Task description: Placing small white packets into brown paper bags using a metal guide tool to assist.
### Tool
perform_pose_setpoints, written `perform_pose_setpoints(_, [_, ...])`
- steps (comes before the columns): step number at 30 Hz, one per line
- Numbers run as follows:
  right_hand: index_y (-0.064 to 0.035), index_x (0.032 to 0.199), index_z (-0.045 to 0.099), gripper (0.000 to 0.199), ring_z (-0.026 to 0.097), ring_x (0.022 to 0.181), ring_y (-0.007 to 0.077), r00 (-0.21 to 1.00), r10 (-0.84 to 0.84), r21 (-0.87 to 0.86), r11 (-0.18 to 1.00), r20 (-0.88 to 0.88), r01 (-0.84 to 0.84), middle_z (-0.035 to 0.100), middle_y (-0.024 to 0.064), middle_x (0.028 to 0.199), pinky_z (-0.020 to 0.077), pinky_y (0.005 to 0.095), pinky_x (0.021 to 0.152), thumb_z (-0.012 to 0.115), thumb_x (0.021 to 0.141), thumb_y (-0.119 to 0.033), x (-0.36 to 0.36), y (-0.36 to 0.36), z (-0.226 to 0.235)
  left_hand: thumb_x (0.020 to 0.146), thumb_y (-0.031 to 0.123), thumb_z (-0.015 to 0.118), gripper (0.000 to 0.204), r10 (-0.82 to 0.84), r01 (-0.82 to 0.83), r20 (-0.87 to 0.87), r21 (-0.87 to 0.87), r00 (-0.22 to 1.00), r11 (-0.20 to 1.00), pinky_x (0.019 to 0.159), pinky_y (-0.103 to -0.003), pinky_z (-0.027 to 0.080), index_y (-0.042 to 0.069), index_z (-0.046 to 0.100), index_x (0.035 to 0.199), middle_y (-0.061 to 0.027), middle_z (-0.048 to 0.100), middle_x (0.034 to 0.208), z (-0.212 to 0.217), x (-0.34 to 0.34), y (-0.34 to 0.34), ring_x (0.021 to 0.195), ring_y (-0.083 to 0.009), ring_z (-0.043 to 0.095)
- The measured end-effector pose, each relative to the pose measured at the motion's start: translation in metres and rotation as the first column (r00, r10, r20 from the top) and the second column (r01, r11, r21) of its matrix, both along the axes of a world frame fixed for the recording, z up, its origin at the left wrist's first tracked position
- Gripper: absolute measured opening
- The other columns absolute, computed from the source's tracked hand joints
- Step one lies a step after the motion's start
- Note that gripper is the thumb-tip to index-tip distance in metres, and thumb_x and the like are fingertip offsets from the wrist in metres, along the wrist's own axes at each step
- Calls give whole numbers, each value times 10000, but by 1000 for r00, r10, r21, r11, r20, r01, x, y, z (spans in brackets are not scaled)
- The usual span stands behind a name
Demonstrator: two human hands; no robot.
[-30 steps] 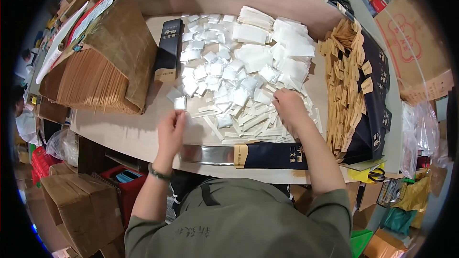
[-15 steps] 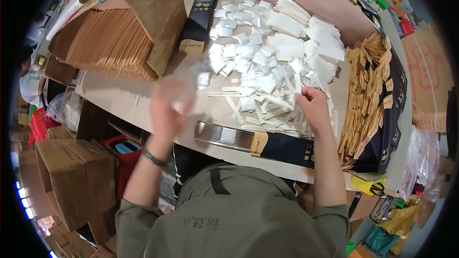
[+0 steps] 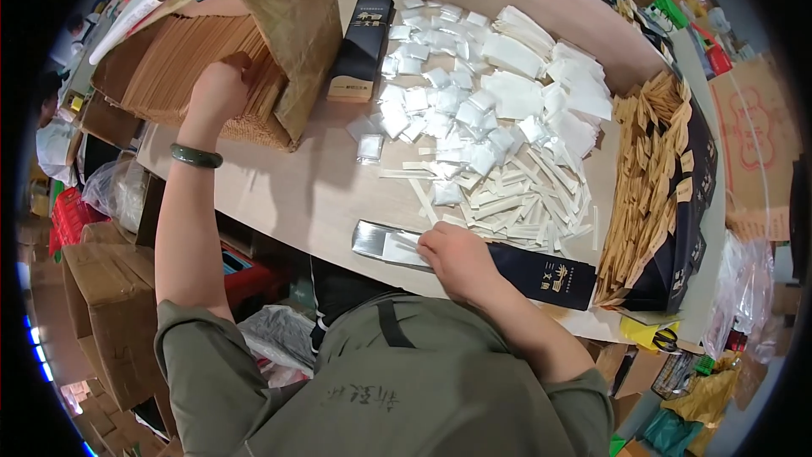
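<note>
Pressing down with curled fingers, our right hand (image 3: 457, 258) rests on small white items at the open silver end of a long dark flat box (image 3: 507, 264) on the near edge of the pale wooden table (image 3: 296, 195). Beyond the box lies a heap of white packets and sticks (image 3: 491, 135). Farther left, our left hand (image 3: 218, 91) closes on a stack of brown paper sleeves (image 3: 182, 63).

Bare strip of table (image 3: 313, 195) runs along the near edge, between the left hand (image 3: 218, 89) at the stack of brown sleeves (image 3: 199, 63) and the right hand (image 3: 452, 258) on the long dark box (image 3: 507, 267). Middle is blocked by white sachets (image 3: 474, 110); wooden pieces (image 3: 647, 169) crowd the right edge; upright dark box (image 3: 362, 46) blocks the far left.
</note>
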State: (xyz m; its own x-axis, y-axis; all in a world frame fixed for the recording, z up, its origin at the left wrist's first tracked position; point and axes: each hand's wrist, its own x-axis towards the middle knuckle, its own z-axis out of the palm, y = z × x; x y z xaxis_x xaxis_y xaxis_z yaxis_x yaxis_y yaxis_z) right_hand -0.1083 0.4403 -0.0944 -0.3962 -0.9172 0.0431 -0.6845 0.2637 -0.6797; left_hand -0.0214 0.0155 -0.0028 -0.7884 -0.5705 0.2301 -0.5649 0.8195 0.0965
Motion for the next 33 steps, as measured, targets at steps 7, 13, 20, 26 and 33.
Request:
perform_pose_setpoints(7, [-57,963,634,172,610,798,343,984,23,-33,999,-177,-29,606,124,871,500,439,676,705,821,-124,2,11,7,904,130,523,185,-134,140,72,-87,988,986,717,-516,512,9,564,1038,-255,655,882,-5,4,-1,843,-454,633])
perform_pose_setpoints(13, [-45,909,630,206,619,972,326,987,-36,-98,995,-155,20,642,128,1032,499,427,831,754,775,-141,-12,44,3,943,7,459,227,-12,-14,-310,-81,951,997,765,-429,514,-38,556,1142,-208,658,1035,-21,30,4,918,-356,646])
perform_pose_setpoints(20, [-23,884,605,307,487,1264,423,990,1,-40,999,-143,-7,504,230,1372,409,479,1059,816,712,-164,-9,67,1,951,75,642,53,227,253,-334,913,915,321,702,-207,445,27,664,960,35,593,826,-84,110,145,767,-57,527])
perform_pose_setpoints(26, [-18,889,613,289,506,1238,406,984,32,-52,998,-176,-42,511,225,1373,431,460,1030,800,728,-169,-14,67,-9,846,-50,699,73,-181,82,-9,913,983,400,712,-261,519,-37,668,911,-38,657,844,-93,73,177,786,-98,607])
perform_pose_setpoints(33, [0,999,620,383,493,1242,398,966,-7,13,1000,-257,10,502,245,1368,433,457,1033,798,739,-218,-4,49,-7,720,62,785,279,-351,515,-395,470,849,717,793,-367,521,55,685,981,-129,629,1053,-102,18,282,934,-306,628])
